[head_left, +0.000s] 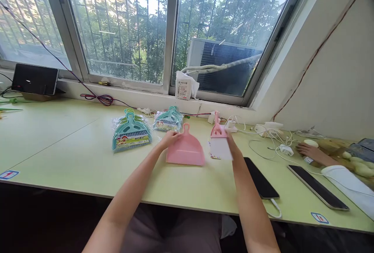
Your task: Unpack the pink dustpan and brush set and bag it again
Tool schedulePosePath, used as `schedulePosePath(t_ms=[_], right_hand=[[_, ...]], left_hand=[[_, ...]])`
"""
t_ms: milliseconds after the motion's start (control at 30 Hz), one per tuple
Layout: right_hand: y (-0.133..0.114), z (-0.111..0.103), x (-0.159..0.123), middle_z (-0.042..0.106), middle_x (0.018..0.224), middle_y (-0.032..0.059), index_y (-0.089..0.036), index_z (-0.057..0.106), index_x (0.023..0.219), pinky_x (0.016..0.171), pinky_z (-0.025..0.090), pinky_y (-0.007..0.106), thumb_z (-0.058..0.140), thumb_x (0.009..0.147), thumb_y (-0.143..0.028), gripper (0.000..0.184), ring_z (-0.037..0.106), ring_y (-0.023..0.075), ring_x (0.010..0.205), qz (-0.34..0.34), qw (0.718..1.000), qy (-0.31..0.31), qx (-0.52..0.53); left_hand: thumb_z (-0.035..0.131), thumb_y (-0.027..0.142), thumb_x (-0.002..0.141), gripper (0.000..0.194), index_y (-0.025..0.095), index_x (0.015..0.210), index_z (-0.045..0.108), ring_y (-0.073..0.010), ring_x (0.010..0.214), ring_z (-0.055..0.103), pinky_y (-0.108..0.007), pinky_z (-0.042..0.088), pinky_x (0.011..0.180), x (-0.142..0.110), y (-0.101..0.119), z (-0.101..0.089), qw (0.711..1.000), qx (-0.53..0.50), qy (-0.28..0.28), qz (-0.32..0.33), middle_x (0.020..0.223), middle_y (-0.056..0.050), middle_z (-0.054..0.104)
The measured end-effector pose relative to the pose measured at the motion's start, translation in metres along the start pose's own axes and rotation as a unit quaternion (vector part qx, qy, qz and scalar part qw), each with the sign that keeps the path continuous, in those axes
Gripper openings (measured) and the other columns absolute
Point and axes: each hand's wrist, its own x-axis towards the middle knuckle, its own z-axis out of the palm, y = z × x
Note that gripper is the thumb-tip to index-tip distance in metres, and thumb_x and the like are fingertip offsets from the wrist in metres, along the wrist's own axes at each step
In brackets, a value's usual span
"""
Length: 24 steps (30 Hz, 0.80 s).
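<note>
A pink dustpan (186, 150) rests on the pale green table, its handle pointing toward the window. My left hand (170, 139) is closed on its upper left edge. To the right of it, my right hand (233, 146) grips the right side of a small pink hand brush (221, 144) with white bristles, its handle also toward the window. Colourful printed cards (215, 156) lie partly hidden beside and under the brush. Left of the dustpan are teal dustpan-and-brush sets (130, 132) in clear wrapping, with a second wrapped teal stack (168, 119) behind.
A black tablet (261, 178) and a phone-like device (317, 187) lie right of my arm. White cables and a charger (286, 150) spread behind them. Another person's hand (311, 152) and white sleeve rest at far right. A small box (183, 88) stands on the sill.
</note>
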Motion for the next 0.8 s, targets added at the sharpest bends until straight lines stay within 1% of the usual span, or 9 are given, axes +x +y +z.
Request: schedulePosePath(t_ms=[100,167,233,300,400,467,567,667,800], right_hand=[[-0.002,0.004,-0.006,0.054,0.06,0.0011,-0.019,0.06,0.064,0.059,0.042,0.028,0.043,0.087,-0.061,0.05,0.054,0.0176,0.064,0.044,0.991,-0.128,0.005],[-0.006,0.011,-0.008,0.056,0.056,0.0015,-0.019,0.062,0.058,0.06,0.041,0.028,0.051,0.083,-0.057,0.047,0.057,0.0179,0.061,0.092,0.964,-0.233,-0.085],[-0.01,0.021,-0.01,0.064,0.062,0.0051,-0.018,0.067,0.061,0.063,0.042,0.029,0.058,0.08,-0.05,0.038,0.063,0.0209,0.067,0.136,0.93,-0.278,-0.2],[-0.014,0.03,-0.01,0.073,0.082,0.0117,-0.017,0.074,0.075,0.07,0.045,0.031,0.061,0.08,-0.043,0.03,0.069,0.026,0.084,0.166,0.906,-0.253,-0.295],[-0.016,0.038,-0.009,0.072,0.111,0.0179,-0.015,0.075,0.102,0.079,0.047,0.034,0.055,0.085,-0.039,0.035,0.068,0.0295,0.105,0.201,0.89,-0.197,-0.359],[-0.014,0.04,-0.008,0.071,0.116,0.0182,-0.016,0.073,0.108,0.082,0.048,0.034,0.053,0.087,-0.036,0.036,0.067,0.0286,0.109,0.215,0.887,-0.177,-0.369],[-0.009,0.038,-0.008,0.071,0.115,0.0183,-0.015,0.074,0.108,0.081,0.048,0.033,0.055,0.087,-0.031,0.033,0.068,0.0276,0.107,0.227,0.885,-0.162,-0.374],[-0.005,0.039,-0.008,0.071,0.116,0.0193,-0.013,0.074,0.109,0.079,0.048,0.033,0.057,0.086,-0.031,0.034,0.068,0.0279,0.107,0.237,0.885,-0.153,-0.37],[-0.002,0.042,-0.008,0.071,0.116,0.0199,-0.012,0.072,0.113,0.08,0.048,0.034,0.059,0.086,-0.037,0.039,0.068,0.0294,0.108,0.225,0.89,-0.162,-0.362]], left_hand=[[0.045,0.041,0.087,0.041,0.018,0.054,0.054,-0.013,0.053,0.042,-0.026,0.028,0.054,-0.006,-0.002,-0.002,0.994,0.105,-0.042,0.0,0.053,-0.001,0.05],[0.045,0.039,0.088,0.043,0.018,0.053,0.057,-0.0143,0.053,0.048,-0.027,0.031,0.056,-0.01,-0.002,-0.002,0.984,0.171,-0.04,0.013,0.054,-0.003,0.055],[0.044,0.04,0.091,0.045,0.018,0.056,0.063,-0.0177,0.059,0.057,-0.028,0.036,0.06,-0.011,0.0,-0.001,0.97,0.239,-0.03,0.018,0.06,-0.008,0.062],[0.044,0.038,0.093,0.044,0.017,0.064,0.07,-0.0221,0.069,0.065,-0.029,0.042,0.066,-0.012,0.002,-0.001,0.951,0.309,-0.024,0.018,0.069,-0.012,0.068],[0.045,0.026,0.095,0.035,0.013,0.081,0.074,-0.0257,0.083,0.069,-0.031,0.047,0.073,-0.011,0.004,0.0,0.923,0.384,-0.025,0.026,0.085,-0.017,0.071],[0.044,0.013,0.093,0.029,0.009,0.092,0.073,-0.0266,0.088,0.07,-0.032,0.05,0.075,-0.01,0.004,-0.001,0.914,0.404,-0.024,0.033,0.096,-0.02,0.069],[0.039,0.0,0.089,0.035,0.007,0.102,0.071,-0.0282,0.097,0.068,-0.034,0.052,0.077,-0.011,0.007,-0.003,0.907,0.42,-0.009,0.041,0.105,-0.021,0.067],[0.038,0.005,0.093,0.035,0.008,0.1,0.071,-0.0292,0.097,0.069,-0.035,0.053,0.076,-0.013,0.01,-0.006,0.901,0.432,0.003,0.037,0.102,-0.02,0.068],[0.03,0.027,0.102,0.046,0.008,0.097,0.071,-0.031,0.091,0.071,-0.037,0.053,0.074,-0.013,0.01,-0.008,0.907,0.419,0.038,0.009,0.092,-0.02,0.07]])
